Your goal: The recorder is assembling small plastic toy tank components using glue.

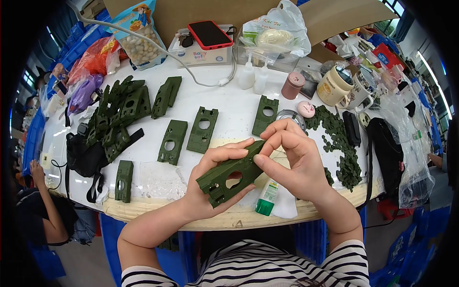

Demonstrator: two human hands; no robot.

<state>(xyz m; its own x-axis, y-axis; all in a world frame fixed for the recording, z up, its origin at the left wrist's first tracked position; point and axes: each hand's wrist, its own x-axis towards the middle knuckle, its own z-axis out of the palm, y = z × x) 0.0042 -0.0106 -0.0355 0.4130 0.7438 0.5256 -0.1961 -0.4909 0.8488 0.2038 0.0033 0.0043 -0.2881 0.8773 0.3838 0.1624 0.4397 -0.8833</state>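
My left hand [203, 184] is closed around a dark green plastic toy tank hull [216, 181] with a round hole, tilted above the table's near edge. The fingers and thumb of my right hand [291, 155] are bent in and pinch the hull's far right end; any small piece between them is hidden. Under my right hand lies a green-capped white tube [267, 196]. More such hulls rest on the table: one beside my left hand [172, 142], another farther off [203, 129], one at the near left [124, 182] and one beyond my hands [265, 115].
A pile of green hulls [126, 107] sits at the left by a black bag [83, 155]. Many small green pieces [346, 165] are heaped at the right, near mugs [334, 86]. Farther back are white squeeze bottles [247, 74] and a red-cased phone [210, 34] on a box.
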